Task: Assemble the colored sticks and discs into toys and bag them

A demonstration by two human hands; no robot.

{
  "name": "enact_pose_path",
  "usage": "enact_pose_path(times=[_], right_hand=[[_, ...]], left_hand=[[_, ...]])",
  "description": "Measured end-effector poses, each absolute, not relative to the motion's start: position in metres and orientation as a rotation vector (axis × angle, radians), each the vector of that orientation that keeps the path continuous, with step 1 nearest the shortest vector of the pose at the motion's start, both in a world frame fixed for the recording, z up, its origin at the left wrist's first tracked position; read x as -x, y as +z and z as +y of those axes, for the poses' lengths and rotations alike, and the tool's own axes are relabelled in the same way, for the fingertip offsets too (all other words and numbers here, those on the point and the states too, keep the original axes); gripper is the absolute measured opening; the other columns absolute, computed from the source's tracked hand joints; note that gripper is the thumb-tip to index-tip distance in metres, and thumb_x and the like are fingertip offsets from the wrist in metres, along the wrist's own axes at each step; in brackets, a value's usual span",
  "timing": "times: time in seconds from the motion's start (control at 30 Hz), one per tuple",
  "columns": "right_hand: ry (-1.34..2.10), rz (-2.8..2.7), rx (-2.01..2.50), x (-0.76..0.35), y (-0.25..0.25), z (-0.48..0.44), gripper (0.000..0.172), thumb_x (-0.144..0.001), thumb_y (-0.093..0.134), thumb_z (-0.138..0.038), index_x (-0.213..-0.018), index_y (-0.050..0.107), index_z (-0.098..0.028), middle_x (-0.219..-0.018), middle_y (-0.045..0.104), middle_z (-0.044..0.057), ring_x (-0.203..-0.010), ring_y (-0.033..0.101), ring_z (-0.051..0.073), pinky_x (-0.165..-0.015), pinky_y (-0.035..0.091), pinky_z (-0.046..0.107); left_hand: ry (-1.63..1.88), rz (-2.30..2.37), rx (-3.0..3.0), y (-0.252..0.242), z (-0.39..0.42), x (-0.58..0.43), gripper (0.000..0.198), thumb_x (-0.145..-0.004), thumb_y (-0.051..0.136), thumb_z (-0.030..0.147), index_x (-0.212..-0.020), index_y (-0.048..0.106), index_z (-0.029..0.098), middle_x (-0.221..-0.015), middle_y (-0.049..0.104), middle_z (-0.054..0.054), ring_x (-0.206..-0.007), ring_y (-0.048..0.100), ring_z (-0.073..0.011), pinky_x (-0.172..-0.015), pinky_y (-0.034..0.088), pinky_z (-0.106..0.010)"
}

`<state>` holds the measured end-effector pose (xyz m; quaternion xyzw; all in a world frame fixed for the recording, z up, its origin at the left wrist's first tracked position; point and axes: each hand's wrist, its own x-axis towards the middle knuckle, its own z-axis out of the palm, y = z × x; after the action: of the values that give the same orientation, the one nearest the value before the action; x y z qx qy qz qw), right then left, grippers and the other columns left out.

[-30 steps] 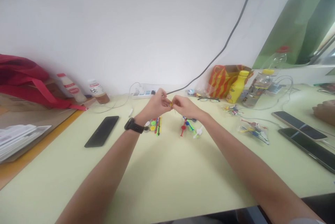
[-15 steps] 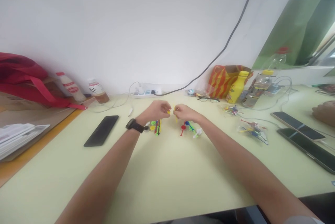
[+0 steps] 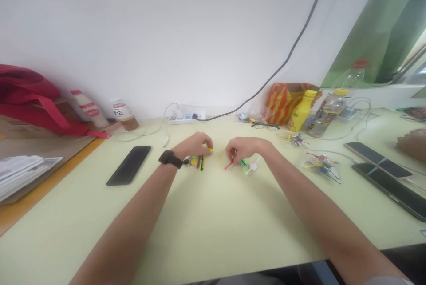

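My left hand [image 3: 197, 144], with a black watch on its wrist, is closed in a pinch on a small yellow plastic piece [image 3: 210, 149]. Below it lie several thin plastic pieces [image 3: 200, 163] in green, red and yellow. My right hand [image 3: 245, 147] reaches down, its fingertips closed on a red plastic piece [image 3: 229, 164] with a long stem. Between the hands a thin yellow plastic piece [image 3: 220, 157] rests on the table. Under and beside my right hand are a green piece [image 3: 245, 167] and a white piece [image 3: 253, 167], each with a stem.
A black phone [image 3: 129, 165] lies at the left. Bagged plastic pieces [image 3: 322, 168] and two more phones [image 3: 377, 160] are at the right. Along the wall stand bottles, a power strip [image 3: 186, 115], glasses [image 3: 265, 125] and a striped bag [image 3: 278, 103].
My right hand has let go of the yellow piece, now on the table, and moved down to the red piece. My left hand has shifted slightly left and down with its yellow piece.
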<state>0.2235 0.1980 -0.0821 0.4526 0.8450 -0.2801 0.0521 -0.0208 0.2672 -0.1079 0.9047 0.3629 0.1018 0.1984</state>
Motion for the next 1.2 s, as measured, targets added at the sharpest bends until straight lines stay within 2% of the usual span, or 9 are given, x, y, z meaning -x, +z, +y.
enact_pose_path(times=[0.17, 0.27, 0.4, 0.53, 0.73, 0.87, 0.93, 1.07, 1.2], right_hand=[[-0.948, 2.599, -1.519, -0.224, -0.075, 0.196, 0.01, -0.08, 0.069, -0.015, -0.089, 0.07, -0.018, -0.092, 0.077, 0.004, -0.077, 0.069, 0.016, -0.063, 0.046, 0.022], [-1.072, 2.688, -1.724, -0.224, -0.071, 0.195, 0.007, -0.085, 0.068, -0.017, -0.091, 0.065, -0.018, -0.096, 0.077, 0.006, -0.079, 0.069, 0.016, -0.064, 0.049, 0.023], [-1.548, 2.765, -1.907, -0.218, -0.072, 0.196, 0.008, -0.091, 0.064, -0.021, -0.092, 0.057, -0.019, -0.092, 0.075, 0.007, -0.079, 0.069, 0.016, -0.068, 0.053, 0.025], [-2.038, 2.755, -1.89, -0.212, -0.079, 0.2, 0.009, -0.086, 0.064, -0.02, -0.088, 0.056, -0.019, -0.084, 0.073, 0.004, -0.077, 0.068, 0.014, -0.075, 0.055, 0.028], [-2.177, 2.81, -1.882, -0.209, -0.081, 0.202, 0.013, -0.078, 0.065, -0.021, -0.088, 0.056, -0.02, -0.075, 0.065, -0.001, -0.072, 0.061, 0.013, -0.071, 0.051, 0.027], [-2.005, 2.711, -1.967, -0.207, -0.082, 0.198, 0.013, -0.086, 0.058, -0.026, -0.098, 0.055, -0.021, -0.064, 0.05, -0.007, -0.058, 0.046, 0.011, -0.056, 0.039, 0.021], [-1.82, 2.637, -2.063, -0.205, -0.085, 0.198, 0.014, -0.091, 0.053, -0.027, -0.103, 0.055, -0.021, -0.064, 0.048, -0.007, -0.055, 0.043, 0.01, -0.051, 0.035, 0.021], [-1.177, 2.523, -2.222, -0.205, -0.094, 0.202, 0.026, -0.094, 0.052, -0.027, -0.118, 0.058, -0.021, -0.084, 0.065, 0.001, -0.064, 0.056, 0.013, -0.054, 0.041, 0.022], [-0.845, 2.441, -2.19, -0.208, -0.094, 0.203, 0.027, -0.088, 0.067, -0.028, -0.113, 0.066, -0.019, -0.108, 0.073, 0.01, -0.084, 0.068, 0.019, -0.062, 0.047, 0.024]], left_hand=[[0.369, 0.954, -2.553, -0.101, 0.269, 0.025, 0.03, -0.073, 0.079, 0.038, -0.1, 0.08, 0.024, -0.108, 0.078, -0.005, -0.098, 0.07, -0.0261, -0.083, 0.055, -0.035], [0.493, 0.89, -2.525, -0.085, 0.265, 0.026, 0.032, -0.082, 0.075, 0.045, -0.106, 0.077, 0.025, -0.113, 0.077, -0.005, -0.102, 0.07, -0.0246, -0.083, 0.056, -0.034], [0.565, 0.757, -2.367, -0.069, 0.25, 0.018, 0.033, -0.087, 0.073, 0.045, -0.111, 0.074, 0.022, -0.115, 0.076, -0.007, -0.097, 0.073, -0.0218, -0.082, 0.06, -0.032], [0.705, 0.616, -2.272, -0.071, 0.237, 0.004, 0.033, -0.088, 0.074, 0.042, -0.111, 0.073, 0.019, -0.108, 0.078, -0.009, -0.095, 0.075, -0.0215, -0.087, 0.061, -0.034], [0.923, 0.582, -2.261, -0.078, 0.236, -0.006, 0.027, -0.088, 0.075, 0.04, -0.1, 0.074, 0.015, -0.093, 0.078, -0.009, -0.085, 0.075, -0.0195, -0.084, 0.061, -0.033], [0.895, 0.557, -2.237, -0.078, 0.236, -0.007, 0.025, -0.086, 0.077, 0.038, -0.094, 0.072, 0.015, -0.087, 0.076, -0.007, -0.08, 0.073, -0.0182, -0.077, 0.06, -0.03], [0.858, 0.567, -2.242, -0.08, 0.237, -0.006, 0.024, -0.084, 0.077, 0.037, -0.089, 0.07, 0.015, -0.084, 0.075, -0.006, -0.077, 0.072, -0.0176, -0.072, 0.059, -0.028], [0.724, 0.694, -2.311, -0.088, 0.243, -0.001, 0.022, -0.081, 0.077, 0.035, -0.078, 0.065, 0.017, -0.075, 0.073, -0.004, -0.066, 0.069, -0.0158, -0.062, 0.054, -0.026], [0.604, 0.75, -2.462, -0.098, 0.248, 0.002, 0.017, -0.077, 0.077, 0.031, -0.091, 0.075, 0.02, -0.088, 0.078, -0.004, -0.081, 0.072, -0.0197, -0.073, 0.054, -0.029]])
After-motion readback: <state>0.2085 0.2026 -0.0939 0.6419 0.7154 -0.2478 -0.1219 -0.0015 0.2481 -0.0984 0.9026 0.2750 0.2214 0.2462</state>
